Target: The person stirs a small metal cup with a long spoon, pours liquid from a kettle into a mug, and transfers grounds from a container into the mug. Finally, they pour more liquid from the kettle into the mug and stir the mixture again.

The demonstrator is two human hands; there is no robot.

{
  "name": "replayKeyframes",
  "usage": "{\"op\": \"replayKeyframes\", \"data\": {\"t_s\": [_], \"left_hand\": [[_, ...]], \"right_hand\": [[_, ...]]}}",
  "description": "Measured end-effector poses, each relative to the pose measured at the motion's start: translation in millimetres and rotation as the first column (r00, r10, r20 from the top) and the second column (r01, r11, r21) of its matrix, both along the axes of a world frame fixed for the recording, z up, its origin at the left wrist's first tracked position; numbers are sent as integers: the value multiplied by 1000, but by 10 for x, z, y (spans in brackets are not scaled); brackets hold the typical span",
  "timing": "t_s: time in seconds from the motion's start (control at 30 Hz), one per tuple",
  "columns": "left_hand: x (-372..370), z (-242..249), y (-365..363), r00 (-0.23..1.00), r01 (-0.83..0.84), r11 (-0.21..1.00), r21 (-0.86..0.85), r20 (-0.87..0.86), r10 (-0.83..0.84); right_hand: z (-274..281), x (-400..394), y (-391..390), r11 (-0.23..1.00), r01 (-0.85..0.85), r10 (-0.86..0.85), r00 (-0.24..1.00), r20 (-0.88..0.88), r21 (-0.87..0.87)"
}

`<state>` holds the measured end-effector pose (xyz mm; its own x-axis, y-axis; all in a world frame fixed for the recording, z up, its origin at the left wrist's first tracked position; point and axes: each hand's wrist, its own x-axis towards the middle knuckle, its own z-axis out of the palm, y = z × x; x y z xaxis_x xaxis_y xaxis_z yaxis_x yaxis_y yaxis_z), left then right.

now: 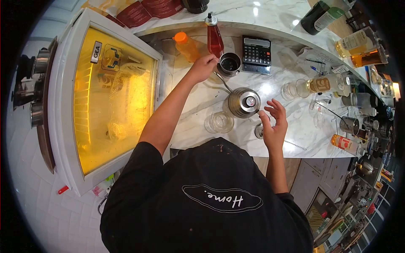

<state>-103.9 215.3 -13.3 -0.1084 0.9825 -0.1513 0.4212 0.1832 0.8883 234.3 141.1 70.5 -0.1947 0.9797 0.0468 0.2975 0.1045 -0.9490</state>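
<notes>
My left hand (204, 68) reaches forward, its fingers closed at the near-left rim of a small metal pitcher (230, 63) with a dark inside. Just below that pitcher stands a steel gooseneck kettle (243, 103), its thin spout pointing up toward my left hand. My right hand (276, 128) is beside the kettle, fingers curved and apart, with the thumb close to the kettle's lower right side. Whether the thumb touches the kettle's handle is hard to see. Partly behind this hand sits a small round metal object (258, 131). A clear glass (222, 122) stands left of it.
A calculator (256, 51), a red syrup bottle (214, 41) and an orange-capped bottle (185, 47) stand along the back. On the left is a lit glass-door fridge (116, 99). Clear glasses (302, 87), a labelled bottle (325, 84) and a red-labelled bottle (344, 142) are at right.
</notes>
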Motion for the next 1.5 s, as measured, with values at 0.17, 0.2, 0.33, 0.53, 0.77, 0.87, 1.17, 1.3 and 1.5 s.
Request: {"op": "replayKeyframes", "data": {"t_s": [0.17,0.2,0.33,0.53,0.77,0.87,1.17,1.3,1.5], "left_hand": [[24,118,19,993,-59,998,10,107,58],[35,166,6,988,-72,997,30,138,68],[126,402,-181,956,-169,970,174,268,119],[364,709,-957,929,-267,946,185,311,201],[927,510,-2000,944,-264,954,141,242,225],[977,397,-2165,967,-191,970,152,200,159],[995,-111,-2260,935,-235,962,141,304,184],[1029,-229,-2268,919,-294,948,123,308,245],[1066,-287,-2292,913,-373,916,148,234,334]], "right_hand": [[31,-50,15,1000,-11,11,1000,-11,0],[46,-57,1,1000,-3,4,1000,-18,11],[103,-29,-72,999,21,-19,999,-36,35],[140,90,-227,997,55,-52,998,-47,59],[71,240,-485,997,71,-71,997,-21,25],[26,281,-574,998,62,-62,998,-7,8],[17,292,-887,997,63,-59,996,67,-55],[-117,368,-971,995,62,-57,996,65,-75],[-272,538,-1058,989,79,-58,984,168,-126]]}}
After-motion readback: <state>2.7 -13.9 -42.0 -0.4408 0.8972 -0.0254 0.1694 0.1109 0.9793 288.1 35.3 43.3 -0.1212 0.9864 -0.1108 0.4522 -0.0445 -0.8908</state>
